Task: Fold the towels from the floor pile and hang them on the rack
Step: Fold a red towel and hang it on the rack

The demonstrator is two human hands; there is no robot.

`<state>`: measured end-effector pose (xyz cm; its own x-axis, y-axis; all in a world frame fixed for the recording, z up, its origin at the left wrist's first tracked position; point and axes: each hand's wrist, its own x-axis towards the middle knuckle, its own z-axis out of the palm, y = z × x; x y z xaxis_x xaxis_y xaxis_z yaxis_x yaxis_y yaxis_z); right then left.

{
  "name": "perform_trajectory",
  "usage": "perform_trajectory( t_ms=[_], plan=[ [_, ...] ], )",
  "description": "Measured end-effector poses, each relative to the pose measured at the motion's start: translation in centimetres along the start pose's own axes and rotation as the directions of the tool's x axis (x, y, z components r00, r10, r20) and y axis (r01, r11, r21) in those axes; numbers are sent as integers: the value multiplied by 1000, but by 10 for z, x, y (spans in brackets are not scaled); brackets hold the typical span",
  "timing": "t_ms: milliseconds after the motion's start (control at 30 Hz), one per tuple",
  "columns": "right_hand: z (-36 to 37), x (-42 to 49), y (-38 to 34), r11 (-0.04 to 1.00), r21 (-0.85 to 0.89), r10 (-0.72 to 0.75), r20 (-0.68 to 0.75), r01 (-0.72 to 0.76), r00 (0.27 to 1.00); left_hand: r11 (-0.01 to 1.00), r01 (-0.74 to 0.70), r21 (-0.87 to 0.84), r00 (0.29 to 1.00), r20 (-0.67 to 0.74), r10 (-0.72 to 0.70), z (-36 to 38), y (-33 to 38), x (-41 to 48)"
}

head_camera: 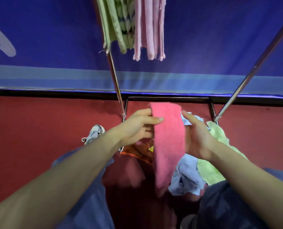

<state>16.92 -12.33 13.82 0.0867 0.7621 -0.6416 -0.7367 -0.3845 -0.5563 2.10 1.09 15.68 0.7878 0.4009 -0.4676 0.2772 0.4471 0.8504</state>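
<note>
- Pinching the folded towel near its top, the left hand stops the fold opening
- Right hand lies flat on the other edge, fingers straight, probably squaring it
- Towel hangs over the pile, below the rack
- Rack's top is cut off; left fingers hide behind towel

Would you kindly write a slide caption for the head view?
Left hand pinches and right hand steadies a folded pink towel over the floor pile, below towels hanging on the rack.
</note>
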Motion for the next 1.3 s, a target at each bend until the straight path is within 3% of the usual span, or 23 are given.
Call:
perform_trajectory(
  t_ms=[100,200,267,367,433,533,700,800,933,1033,1167,1233,1300],
  plan=[
    [-2,17,1,999,-38,18,31,-17,999,999,41,-15,994,-98,-42,-16,-9,24],
    [0,28,-3,995,-98,13,24,-10,1000,989,59,-132,984,-156,-79,-27,-22,42],
    [0,33,-9,998,-49,-29,44,31,999,971,91,-221,986,-114,-118,-23,-22,47],
    [-7,38,-27,990,82,-118,65,112,991,975,64,-213,997,-19,-69,-4,-17,53],
    [-11,38,-41,973,142,-187,37,180,982,986,53,-159,998,45,-47,4,-18,55],
    [-19,36,-53,935,227,-273,-28,272,962,993,89,74,976,190,-102,2,-24,50],
    [-27,33,-55,877,351,-335,-43,328,941,934,64,352,978,165,-129,-5,-40,54],
    [-29,34,-51,920,283,-260,-70,269,963,975,46,219,983,164,-83,-5,-41,55],
    [-17,34,-38,999,-27,-36,-75,34,997,991,4,-134,995,100,10,-6,-25,59],
    [-8,30,-25,992,-119,-37,-7,36,999,964,-15,-264,1000,-10,13,-13,-15,62],
    [-2,27,-14,922,-388,6,47,13,999,936,35,-350,985,-149,-92,-14,-7,61],
    [-1,26,-13,927,-375,15,50,5,999,927,67,-369,977,-164,-136,-13,-5,60],
    [3,26,-12,971,-236,-10,95,32,995,905,138,-402,977,-92,-190,-10,-6,57]
  ],
)
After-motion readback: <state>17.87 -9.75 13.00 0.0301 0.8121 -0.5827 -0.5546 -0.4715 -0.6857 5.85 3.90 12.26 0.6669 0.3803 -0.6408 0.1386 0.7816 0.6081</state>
